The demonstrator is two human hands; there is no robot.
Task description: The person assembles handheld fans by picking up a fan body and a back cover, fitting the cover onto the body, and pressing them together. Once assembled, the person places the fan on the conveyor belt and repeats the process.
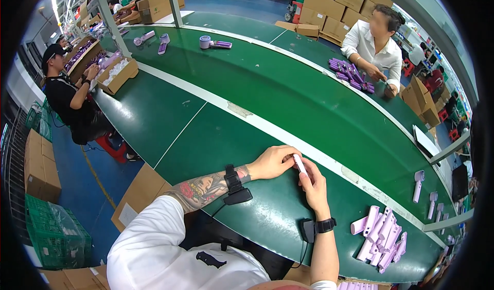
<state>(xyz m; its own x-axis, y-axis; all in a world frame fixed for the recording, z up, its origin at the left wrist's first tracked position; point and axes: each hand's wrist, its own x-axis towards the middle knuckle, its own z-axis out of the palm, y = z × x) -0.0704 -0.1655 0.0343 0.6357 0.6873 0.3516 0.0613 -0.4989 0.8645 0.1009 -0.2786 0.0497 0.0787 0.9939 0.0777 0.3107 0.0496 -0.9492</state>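
Note:
Over the green bench in front of me, my left hand [275, 162] and my right hand [314, 185] meet around a narrow pale lilac plastic handle shell [300, 165]. The right thumb and fingers grip it along its length. Bent fingers of the left hand pinch its upper end, partly hiding it. To the right of my right forearm lies a loose pile of similar lilac handle shells [380, 237], stacked across one another.
A green conveyor belt [288, 99] runs beyond a white rail [247, 116], carrying a lilac handheld fan [206, 42] and others. Across it, a person in white handles parts beside purple pieces [352, 74]. A person in black works at left near an open carton [117, 76].

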